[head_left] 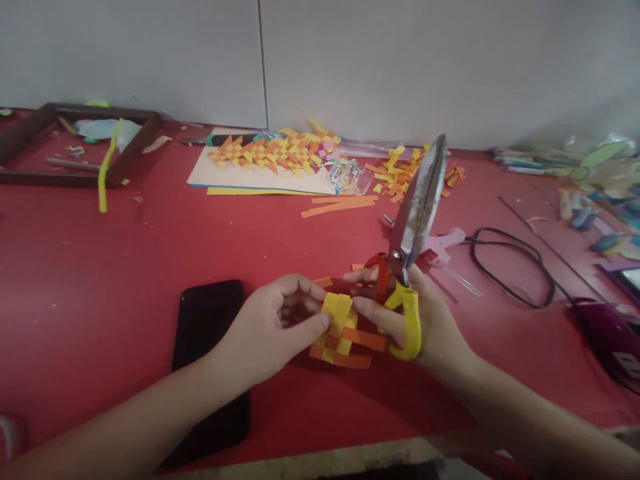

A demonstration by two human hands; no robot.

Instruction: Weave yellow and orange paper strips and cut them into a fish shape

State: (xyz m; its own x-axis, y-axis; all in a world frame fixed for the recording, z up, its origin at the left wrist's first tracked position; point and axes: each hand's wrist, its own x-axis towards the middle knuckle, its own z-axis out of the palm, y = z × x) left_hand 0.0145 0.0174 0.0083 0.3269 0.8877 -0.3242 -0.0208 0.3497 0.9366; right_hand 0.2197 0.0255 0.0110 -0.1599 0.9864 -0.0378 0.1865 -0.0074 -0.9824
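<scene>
Pinching woven paper [336, 333] from its left, the left hand [270, 327] is nearly closed; the loosely curled right hand [434, 317] carries scissors [411, 230] at the paper's right.

Looks like a papercraft workspace, perhaps in a home or small workshop; shows scissors [397, 256], paper strips [340, 205], clippings [400, 177] and a corded pink glue gun [443, 247] across a red surface [125, 280].

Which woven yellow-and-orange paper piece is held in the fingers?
The small front piece, between the left hand and right hand; other weaving lies behind, on cream paper.
</scene>
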